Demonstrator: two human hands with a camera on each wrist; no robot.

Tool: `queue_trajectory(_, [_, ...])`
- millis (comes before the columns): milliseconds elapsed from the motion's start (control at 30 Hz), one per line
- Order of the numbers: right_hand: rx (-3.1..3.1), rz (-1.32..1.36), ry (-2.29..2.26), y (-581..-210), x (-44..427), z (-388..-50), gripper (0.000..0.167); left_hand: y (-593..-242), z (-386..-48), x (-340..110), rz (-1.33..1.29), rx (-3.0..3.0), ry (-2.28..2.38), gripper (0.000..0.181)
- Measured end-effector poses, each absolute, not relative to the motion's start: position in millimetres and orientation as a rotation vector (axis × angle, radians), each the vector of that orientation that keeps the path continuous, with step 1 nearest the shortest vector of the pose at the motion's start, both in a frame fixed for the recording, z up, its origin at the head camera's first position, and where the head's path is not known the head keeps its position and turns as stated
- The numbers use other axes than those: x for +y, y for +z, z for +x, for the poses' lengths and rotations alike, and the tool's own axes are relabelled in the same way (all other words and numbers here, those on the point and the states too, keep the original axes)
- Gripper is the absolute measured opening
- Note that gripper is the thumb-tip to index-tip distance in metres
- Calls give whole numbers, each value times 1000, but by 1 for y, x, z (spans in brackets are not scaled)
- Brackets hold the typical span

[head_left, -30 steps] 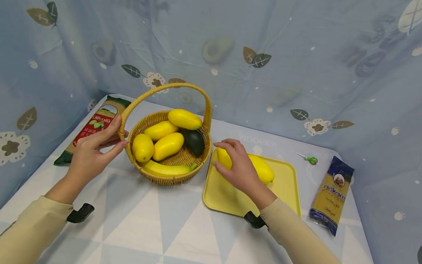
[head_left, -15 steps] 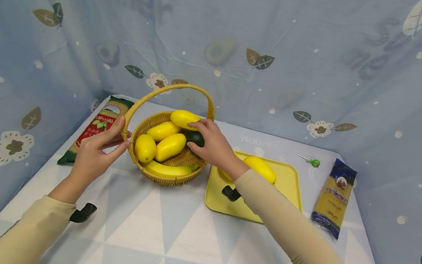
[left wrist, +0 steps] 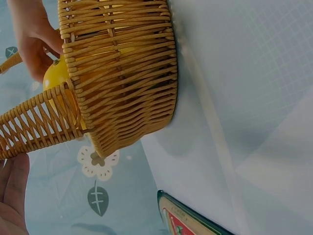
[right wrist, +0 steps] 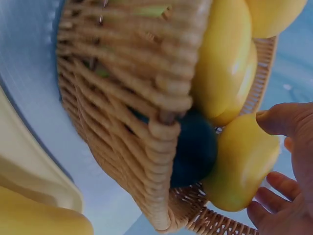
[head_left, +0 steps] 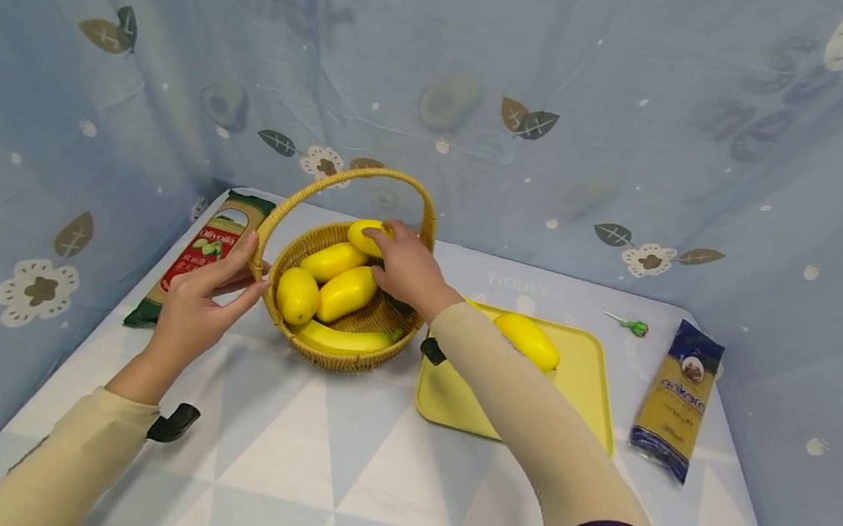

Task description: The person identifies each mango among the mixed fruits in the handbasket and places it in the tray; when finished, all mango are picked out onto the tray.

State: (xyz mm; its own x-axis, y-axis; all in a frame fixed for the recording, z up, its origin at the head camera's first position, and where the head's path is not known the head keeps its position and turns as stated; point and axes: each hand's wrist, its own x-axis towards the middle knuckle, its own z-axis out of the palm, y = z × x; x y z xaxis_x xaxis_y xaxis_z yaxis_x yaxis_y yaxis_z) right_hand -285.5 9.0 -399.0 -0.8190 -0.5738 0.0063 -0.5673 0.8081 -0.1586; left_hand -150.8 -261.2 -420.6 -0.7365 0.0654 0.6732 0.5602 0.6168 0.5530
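A wicker basket [head_left: 341, 361] with an arched handle holds several yellow mangoes [head_left: 346, 294], a banana [head_left: 343, 340] and a dark green avocado [right wrist: 193, 149]. My left hand [head_left: 200, 298] pinches the left foot of the handle [left wrist: 39, 125] between thumb and fingers. Over the basket's back right, my right hand [head_left: 413, 272] grips the rearmost mango [right wrist: 244, 161], thumb on one side and fingers on the other. That mango still lies among the others at the rim. From the head view, the right hand hides most of the avocado.
A yellow tray [head_left: 575, 402] right of the basket bears a large yellow fruit [head_left: 531, 341], partly behind the right sleeve. A red-and-green packet [head_left: 204, 248] lies at the left, a blue-and-gold pasta packet [head_left: 676, 402] and a lollipop [head_left: 637, 327] at the right. Patterned curtains surround the table.
My right hand has moved left from above the tray, over the basket's right rim, and taken hold of the rear mango. The left hand stays on the handle.
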Motion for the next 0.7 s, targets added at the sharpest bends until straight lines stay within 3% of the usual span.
queue_trajectory(433, [2981, -934, 55, -400, 4, -298, 54, -418, -151, -259, -500, -2221, -1046, 87])
queue_trajectory(700, [2942, -919, 57, -404, 5, -296, 61, -418, -149, -259, -482, -2230, -1050, 87])
